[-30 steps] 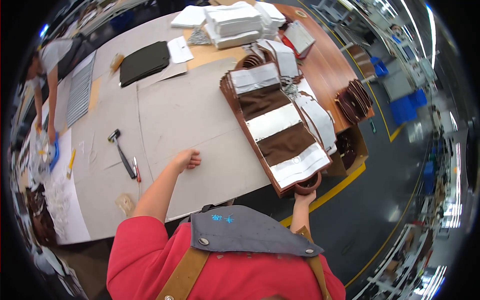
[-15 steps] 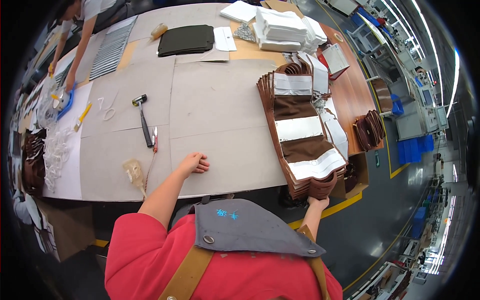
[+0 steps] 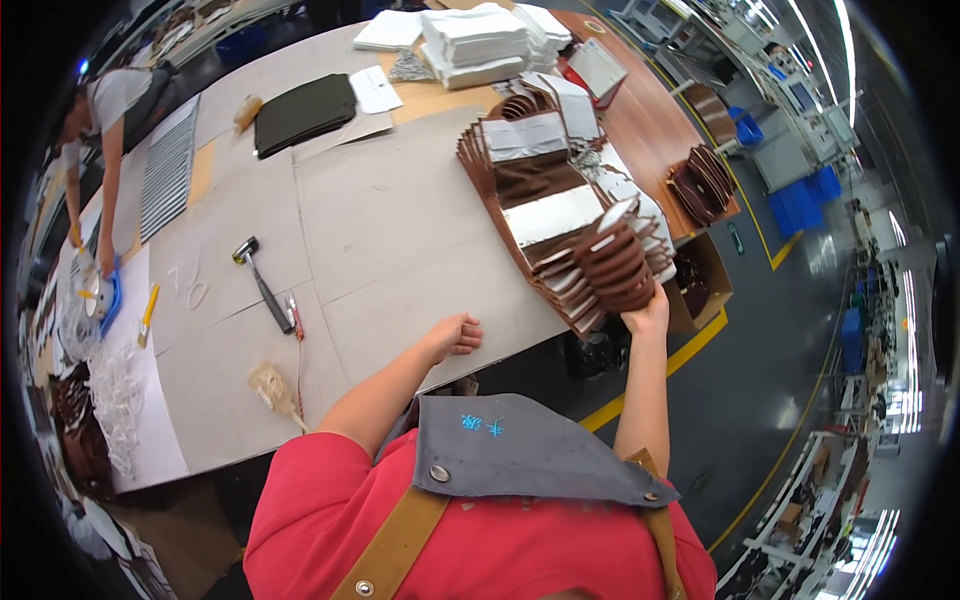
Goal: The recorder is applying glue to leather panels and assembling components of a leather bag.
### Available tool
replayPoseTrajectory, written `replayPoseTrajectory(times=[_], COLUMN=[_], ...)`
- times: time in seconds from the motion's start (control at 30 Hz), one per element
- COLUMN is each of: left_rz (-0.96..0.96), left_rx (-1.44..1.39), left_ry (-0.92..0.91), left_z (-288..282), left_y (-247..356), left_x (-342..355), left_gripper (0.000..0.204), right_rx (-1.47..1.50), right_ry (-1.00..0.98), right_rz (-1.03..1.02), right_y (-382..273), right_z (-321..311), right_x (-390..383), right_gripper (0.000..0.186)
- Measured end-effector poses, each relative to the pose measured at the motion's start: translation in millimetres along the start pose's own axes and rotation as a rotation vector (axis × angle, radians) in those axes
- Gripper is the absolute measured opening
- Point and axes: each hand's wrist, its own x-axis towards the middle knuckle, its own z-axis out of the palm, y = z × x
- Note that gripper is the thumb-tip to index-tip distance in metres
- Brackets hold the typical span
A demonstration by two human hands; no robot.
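My right hand (image 3: 648, 312) is closed on the near end of a stack of brown leather bag panels (image 3: 575, 225) with white backing patches. That end is lifted and folded back over the stack, its layers fanned out. The stack lies along the table's right side. My left hand (image 3: 455, 338) rests by the table's near edge, its fingers curled in with nothing visible in them. Further left lie a hammer (image 3: 263, 288) with a black handle, a small red-handled pointed tool (image 3: 295, 318) and a brush-like tool in a clear wrapping (image 3: 272, 388).
White sheets (image 3: 475, 45) are piled at the back, beside a stack of dark panels (image 3: 305, 113). Brown leather pieces (image 3: 702, 188) sit at the right, above a cardboard box (image 3: 705, 285). A co-worker (image 3: 115, 110) leans over the far left, near a blue tray (image 3: 112, 295).
My right hand has raised the near end of the leather stack and folded it back. My left hand has moved right along the table edge, and the view has turned.
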Motion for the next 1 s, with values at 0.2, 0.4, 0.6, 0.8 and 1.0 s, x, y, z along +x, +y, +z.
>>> replayPoseTrajectory(times=[0.2,0.4,0.6,0.8,1.0], left_rz=[0.003,-0.029,-0.003,0.1,0.168], left_rx=[0.013,-0.022,-0.217,-0.537,-0.801], left_ry=[-0.072,-0.068,-0.149,-0.063,-0.13], left_z=[32.2,50.6,68.9,78.6,83.9], left_y=[14.3,18.4,30.9,68.8,86.4], left_x=[26.0,40.0,67.8,89.7,121.7], left_gripper=[0.035,0.038,0.049,0.057,0.061], right_rx=[0.103,0.292,0.573,0.752,0.532], right_ry=[0.164,0.246,-0.079,0.064,0.203], right_rz=[-0.073,-0.024,0.09,0.13,0.058], right_y=[-12.5,-12.0,-29.0,-53.6,-68.3], right_z=[-21.6,-16.2,-73.6,-41.4,-20.7], right_x=[18.1,-1.5,22.9,18.7,27.5], right_gripper=[0.034,0.034,0.023,0.02,0.023])
